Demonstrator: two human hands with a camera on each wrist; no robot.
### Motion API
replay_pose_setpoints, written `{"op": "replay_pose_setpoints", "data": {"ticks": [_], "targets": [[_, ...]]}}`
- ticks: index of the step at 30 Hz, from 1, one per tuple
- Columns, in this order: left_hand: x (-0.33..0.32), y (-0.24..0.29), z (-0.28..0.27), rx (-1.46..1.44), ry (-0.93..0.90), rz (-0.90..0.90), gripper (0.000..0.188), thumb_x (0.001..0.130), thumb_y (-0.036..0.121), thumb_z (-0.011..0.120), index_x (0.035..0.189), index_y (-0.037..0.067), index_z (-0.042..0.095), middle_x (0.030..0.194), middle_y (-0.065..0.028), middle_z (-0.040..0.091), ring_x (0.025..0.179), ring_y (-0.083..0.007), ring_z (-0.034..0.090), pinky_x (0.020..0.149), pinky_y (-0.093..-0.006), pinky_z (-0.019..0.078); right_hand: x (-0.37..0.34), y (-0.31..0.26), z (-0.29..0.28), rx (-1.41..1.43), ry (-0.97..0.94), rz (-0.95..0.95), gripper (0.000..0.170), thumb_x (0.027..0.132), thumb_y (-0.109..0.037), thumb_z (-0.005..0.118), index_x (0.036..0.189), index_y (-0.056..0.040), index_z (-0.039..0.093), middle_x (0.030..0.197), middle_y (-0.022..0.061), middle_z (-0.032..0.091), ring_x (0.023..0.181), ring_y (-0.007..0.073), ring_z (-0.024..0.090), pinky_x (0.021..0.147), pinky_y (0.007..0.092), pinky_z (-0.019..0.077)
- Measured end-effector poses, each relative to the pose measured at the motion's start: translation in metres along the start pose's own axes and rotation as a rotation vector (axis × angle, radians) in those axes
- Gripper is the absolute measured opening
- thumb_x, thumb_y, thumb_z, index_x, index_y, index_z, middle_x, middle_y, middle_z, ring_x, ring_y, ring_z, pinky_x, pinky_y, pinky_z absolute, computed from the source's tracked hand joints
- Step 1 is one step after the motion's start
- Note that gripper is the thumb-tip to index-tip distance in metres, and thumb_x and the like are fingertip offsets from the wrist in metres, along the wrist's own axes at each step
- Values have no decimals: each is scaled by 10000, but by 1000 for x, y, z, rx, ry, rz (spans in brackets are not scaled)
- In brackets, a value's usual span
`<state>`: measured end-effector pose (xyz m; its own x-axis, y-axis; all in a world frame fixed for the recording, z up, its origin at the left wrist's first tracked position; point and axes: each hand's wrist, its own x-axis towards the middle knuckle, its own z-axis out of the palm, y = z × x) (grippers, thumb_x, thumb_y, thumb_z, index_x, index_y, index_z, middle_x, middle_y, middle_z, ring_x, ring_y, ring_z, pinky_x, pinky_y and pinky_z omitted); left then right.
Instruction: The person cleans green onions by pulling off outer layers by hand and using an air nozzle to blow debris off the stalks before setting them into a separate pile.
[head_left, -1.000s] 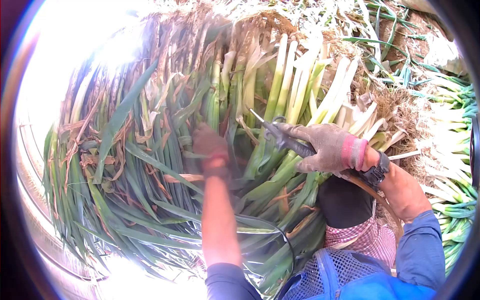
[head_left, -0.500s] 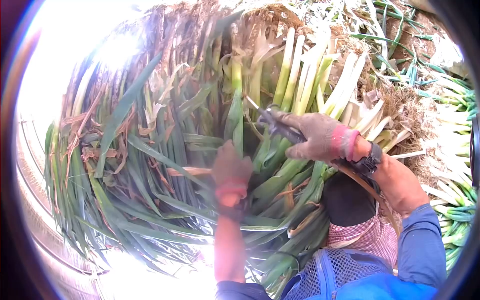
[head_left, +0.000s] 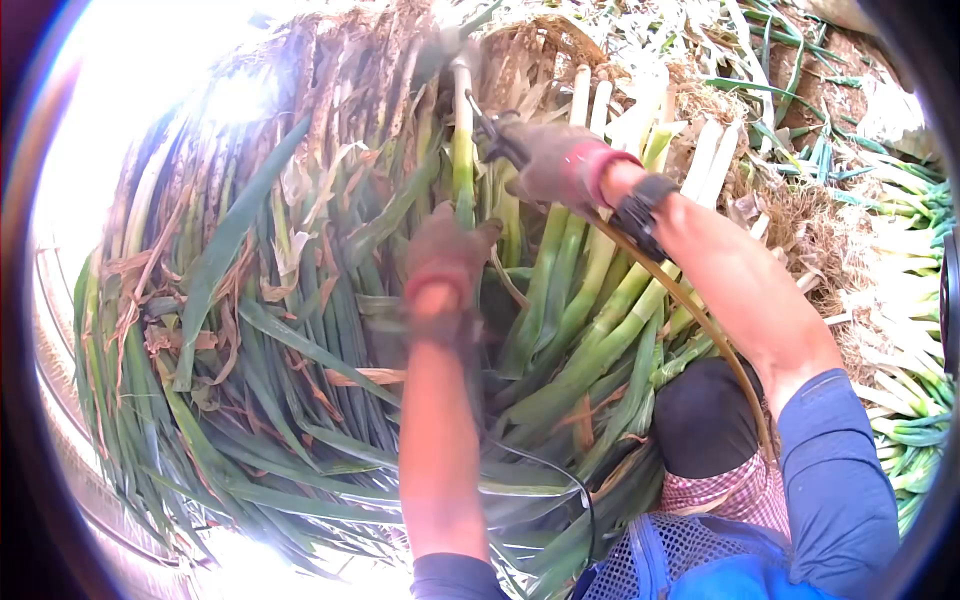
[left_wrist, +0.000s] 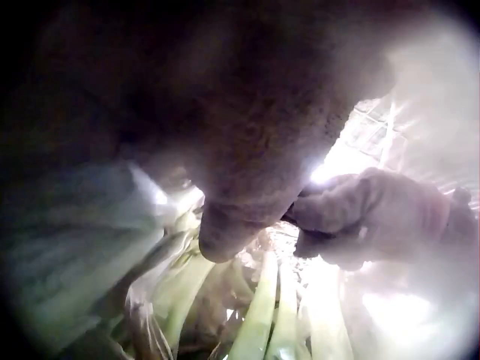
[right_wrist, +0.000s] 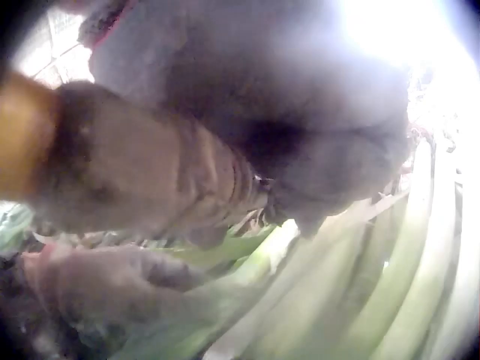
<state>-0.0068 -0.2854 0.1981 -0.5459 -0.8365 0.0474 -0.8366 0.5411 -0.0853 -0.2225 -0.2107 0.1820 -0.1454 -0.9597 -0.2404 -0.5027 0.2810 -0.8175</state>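
Observation:
In the head view my gloved left hand (head_left: 445, 250) grips a leek (head_left: 463, 150) by its green part. The pale shank points away from me, and its root end is blurred. My gloved right hand (head_left: 565, 162) is wrapped round a dark air blow gun (head_left: 503, 143), its thin metal nozzle close beside the shank. A brown hose (head_left: 690, 300) trails from the gun back past my right forearm. The right wrist view has the gun's handle (right_wrist: 142, 165) large in front, with the left hand (right_wrist: 112, 289) and the leek (right_wrist: 270, 247) below it.
A thick heap of unpeeled leeks (head_left: 270, 330) with dry brown leaves spreads left and ahead. Paler leeks (head_left: 600, 270) lie to the right. Cleaned leeks (head_left: 905, 400) line the far right edge. A black-covered knee (head_left: 708, 415) and a thin black cable (head_left: 590, 510) are near me.
The left hand first reached among the leaves, then drew a leek out and now holds it farther forward. The right hand has swung forward and left, bringing the nozzle up along the shank.

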Motion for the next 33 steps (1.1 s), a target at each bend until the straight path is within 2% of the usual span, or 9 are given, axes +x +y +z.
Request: {"op": "replay_pose_setpoints", "data": {"ticks": [2,8,11,12,16,23,26,30,33], "targets": [[9,6,5,-80,-220,-131,631,879,426,791,1338,2,704,1225,-285,769,1119,-451,751,978,-530,578,22,-4,-5,-35,64,53,634,917,-284,751,1489,-59,600,1222,220,764,1081,353,762,978,461,588],[8,5,20,-8,-194,-160,485,839,372,810,1210,61,794,1118,-247,803,1074,-441,764,955,-510,593,15,-1,-4,-179,74,-4,636,905,-163,649,1529,-52,599,1308,227,757,1153,327,765,989,475,609],[-12,14,-3,-80,-217,-119,409,840,350,809,1145,78,817,1060,-221,813,1035,-436,772,938,-505,597,-30,-4,-7,-10,-1,4,669,914,-229,720,1558,-115,583,1323,201,752,1164,310,749,1014,445,587],[-17,14,-3,-80,-215,-122,409,840,350,809,1145,78,817,1060,-221,813,1035,-436,772,938,-505,597,-44,2,0,51,-25,-4,745,919,-298,770,1616,-177,537,1248,176,766,1096,301,757,973,413,591],[-43,18,-3,-128,-205,-122,374,857,298,792,1146,61,791,1106,-216,803,1055,-422,770,955,-501,601,-124,20,8,76,-182,10,863,902,-332,778,1689,-188,457,1070,162,772,970,319,765,941,428,584],[-70,33,10,-99,-86,-109,379,839,294,793,1149,76,794,1155,-217,789,1080,-436,757,950,-511,602,-208,60,22,180,-81,-392,917,858,-381,817,1666,-98,488,1252,270,750,1142,414,757,1009,450,562],[-73,36,13,-83,-70,-100,356,839,290,793,1123,74,784,1138,-220,785,1055,-447,756,939,-526,600,-209,47,13,49,-68,-145,913,865,-385,823,1663,-92,491,1241,271,752,1126,426,753,1016,455,562],[-92,31,8,-73,-125,-82,309,843,271,787,1071,63,772,1115,-226,778,1022,-444,758,914,-532,603,-202,51,14,116,-86,-198,986,840,-405,834,1697,-107,448,1316,271,724,1198,425,725,1041,450,549],[-120,27,6,-125,-125,4,297,847,254,794,1063,55,746,1084,-223,769,980,-436,759,867,-531,609,-190,45,9,33,63,-85,926,869,-394,830,1675,-105,474,1189,275,757,1117,428,752,1005,463,560]]}}
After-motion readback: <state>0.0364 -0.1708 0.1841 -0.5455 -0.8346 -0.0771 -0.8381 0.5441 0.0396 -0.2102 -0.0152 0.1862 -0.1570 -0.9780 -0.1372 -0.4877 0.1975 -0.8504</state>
